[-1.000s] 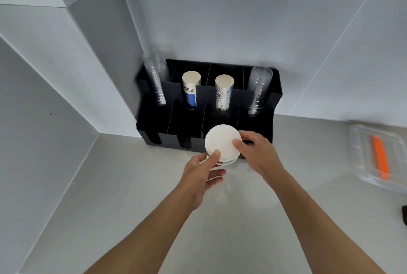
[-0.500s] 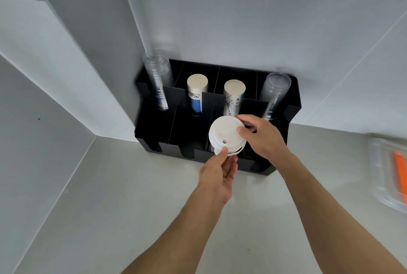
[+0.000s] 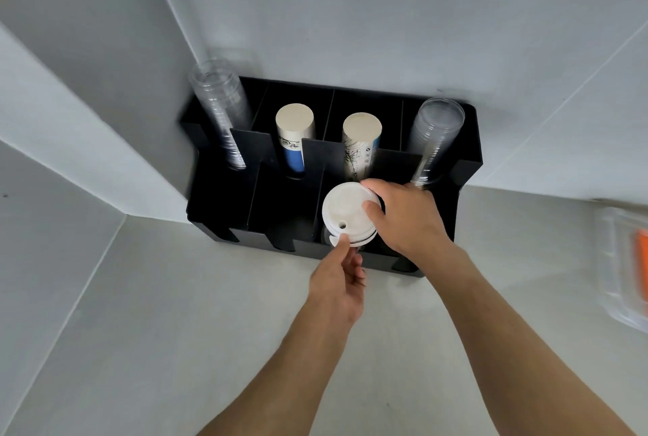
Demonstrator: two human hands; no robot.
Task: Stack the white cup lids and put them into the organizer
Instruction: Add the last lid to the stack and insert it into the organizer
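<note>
A small stack of white cup lids [image 3: 345, 212] hovers over a front compartment of the black organizer [image 3: 224, 211], third slot from the left. My right hand [image 3: 406, 221] grips the stack from the right, thumb on top and fingers around its far rim. My left hand [image 3: 338, 281] pinches the stack's near edge from below with thumb and forefinger. The top lid shows a small sip hole. The slot's floor under the lids is hidden.
In the organizer's back row stand two stacks of clear plastic cups [image 3: 219, 112] [image 3: 433, 141] and two stacks of paper cups [image 3: 292, 137] [image 3: 361, 144]. White walls close in behind and to the left. A clear container with an orange item [image 3: 631, 267] lies at the right edge.
Both hands have carried the lid stack up from the counter and forward over the organizer's front row. The camera has moved closer and tilted down.
</note>
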